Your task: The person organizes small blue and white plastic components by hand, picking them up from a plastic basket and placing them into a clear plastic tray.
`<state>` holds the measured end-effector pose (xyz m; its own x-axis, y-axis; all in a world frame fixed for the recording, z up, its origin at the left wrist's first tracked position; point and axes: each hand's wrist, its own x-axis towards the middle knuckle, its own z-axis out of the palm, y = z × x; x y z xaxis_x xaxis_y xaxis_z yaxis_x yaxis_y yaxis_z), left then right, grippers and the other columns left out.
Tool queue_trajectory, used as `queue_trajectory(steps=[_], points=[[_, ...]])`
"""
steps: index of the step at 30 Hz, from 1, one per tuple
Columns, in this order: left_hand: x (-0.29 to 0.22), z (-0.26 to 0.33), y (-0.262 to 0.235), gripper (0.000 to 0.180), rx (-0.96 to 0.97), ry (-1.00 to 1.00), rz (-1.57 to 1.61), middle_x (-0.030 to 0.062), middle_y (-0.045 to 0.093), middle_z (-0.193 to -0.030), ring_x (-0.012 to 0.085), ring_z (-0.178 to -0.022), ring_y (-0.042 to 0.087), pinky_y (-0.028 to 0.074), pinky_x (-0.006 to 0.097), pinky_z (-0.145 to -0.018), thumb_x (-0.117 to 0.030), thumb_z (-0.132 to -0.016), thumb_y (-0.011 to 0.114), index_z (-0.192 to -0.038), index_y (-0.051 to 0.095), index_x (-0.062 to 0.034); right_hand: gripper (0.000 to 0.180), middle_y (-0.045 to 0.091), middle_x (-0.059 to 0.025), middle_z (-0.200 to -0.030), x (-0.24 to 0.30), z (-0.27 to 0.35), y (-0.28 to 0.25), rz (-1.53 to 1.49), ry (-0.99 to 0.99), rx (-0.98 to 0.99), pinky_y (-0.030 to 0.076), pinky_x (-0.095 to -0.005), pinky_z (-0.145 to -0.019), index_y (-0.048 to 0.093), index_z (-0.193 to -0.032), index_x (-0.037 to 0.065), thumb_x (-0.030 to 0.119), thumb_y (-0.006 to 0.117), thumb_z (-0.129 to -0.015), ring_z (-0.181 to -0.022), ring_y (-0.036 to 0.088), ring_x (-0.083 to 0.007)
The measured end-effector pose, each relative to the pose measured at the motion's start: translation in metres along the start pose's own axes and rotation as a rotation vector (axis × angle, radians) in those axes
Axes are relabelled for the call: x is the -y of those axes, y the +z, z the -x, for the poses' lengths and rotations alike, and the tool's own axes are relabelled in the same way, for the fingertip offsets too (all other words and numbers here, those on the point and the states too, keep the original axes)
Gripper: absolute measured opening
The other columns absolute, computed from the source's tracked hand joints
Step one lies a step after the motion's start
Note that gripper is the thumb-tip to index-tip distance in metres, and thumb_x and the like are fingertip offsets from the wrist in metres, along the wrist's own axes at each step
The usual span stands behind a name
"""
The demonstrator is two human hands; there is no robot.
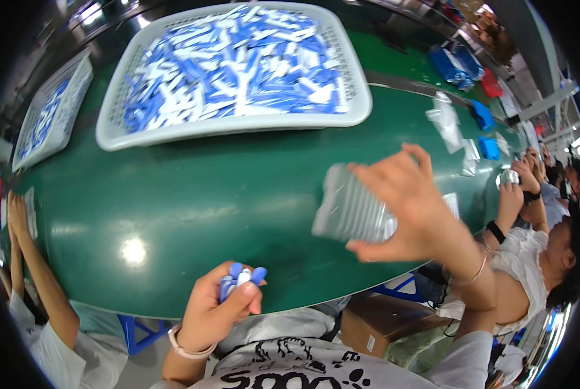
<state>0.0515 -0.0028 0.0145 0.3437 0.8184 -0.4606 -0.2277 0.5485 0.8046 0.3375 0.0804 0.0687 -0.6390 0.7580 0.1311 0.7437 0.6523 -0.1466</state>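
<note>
My left hand (pixel 222 305) is closed around a small bunch of blue and white plastic sticks (pixel 243 277), their rounded ends poking out above the fingers. My right hand (pixel 403 204), smeared by motion, spans a clear ribbed plastic tray (pixel 348 206) with fingertips at its far edge and thumb at its near edge. The tray's right part is hidden behind the hand. Beyond both hands stands a large pale grey basket (pixel 238 124), heaped with blue and white sticks (pixel 238 68) of a similar kind.
A second basket (pixel 69 123) of sticks is at the far left. Clear wrappers (pixel 445 122) and blue packets (pixel 489 148) lie on the green table (pixel 173 194) at the right. A co-worker's hands (pixel 18 214) rest at the left edge; another's hands (pixel 515 181) work at the right.
</note>
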Motion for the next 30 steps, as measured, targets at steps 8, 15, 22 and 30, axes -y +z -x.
queue_trajectory(steps=[8, 15, 22, 30], points=[[0.014, 0.012, 0.001, 0.016, -0.026, 0.052, -0.010, 0.0004, 0.043, -0.064, 0.0047, -0.052, 0.032, 0.025, 0.021, -0.045, -0.018, -0.096, 0.049, -0.100, 0.049, -0.0018, 0.071, 0.049, -0.0083, -0.108, 0.066, -0.007, 0.048, -0.156, -0.017, 0.188, 0.023, -0.0538, -0.096, 0.056, -0.121, 0.002, 0.036, 0.076, -0.062, -0.105, 0.041, -0.0263], [0.021, 0.004, 0.008, 0.020, 0.250, -0.203, 0.281, -0.0007, 0.043, -0.069, 0.0048, -0.055, 0.032, 0.024, 0.022, -0.047, -0.017, -0.096, 0.048, -0.109, 0.048, -0.0021, 0.024, 0.066, -0.0066, -0.093, 0.082, 0.012, 0.056, -1.003, 0.110, -0.089, 0.046, -0.0296, -0.065, 0.070, -0.096, 0.004, 0.002, 0.073, -0.072, -0.074, 0.060, -0.0204], [0.019, -0.009, 0.014, 0.025, 0.598, -0.359, 0.314, -0.0058, 0.041, -0.073, 0.0012, -0.058, 0.031, 0.027, 0.019, -0.049, -0.027, -0.099, 0.043, -0.112, 0.049, -0.0054, 0.015, 0.065, -0.0103, -0.081, 0.069, 0.031, 0.076, -1.333, -0.049, -0.196, 0.047, -0.0302, -0.060, 0.070, -0.084, 0.001, 0.003, 0.075, -0.070, -0.067, 0.060, -0.0193], [0.029, -0.009, 0.010, 0.040, 0.503, -0.291, 0.356, 0.0066, 0.054, -0.084, 0.0056, -0.060, 0.039, 0.033, 0.021, -0.052, -0.012, -0.098, 0.040, -0.136, 0.035, 0.0008, 0.024, 0.062, -0.0080, -0.080, 0.033, 0.022, 0.054, -0.731, 0.456, -0.058, 0.043, -0.0280, -0.058, 0.071, -0.093, 0.003, 0.001, 0.074, -0.069, -0.066, 0.055, -0.0177]])
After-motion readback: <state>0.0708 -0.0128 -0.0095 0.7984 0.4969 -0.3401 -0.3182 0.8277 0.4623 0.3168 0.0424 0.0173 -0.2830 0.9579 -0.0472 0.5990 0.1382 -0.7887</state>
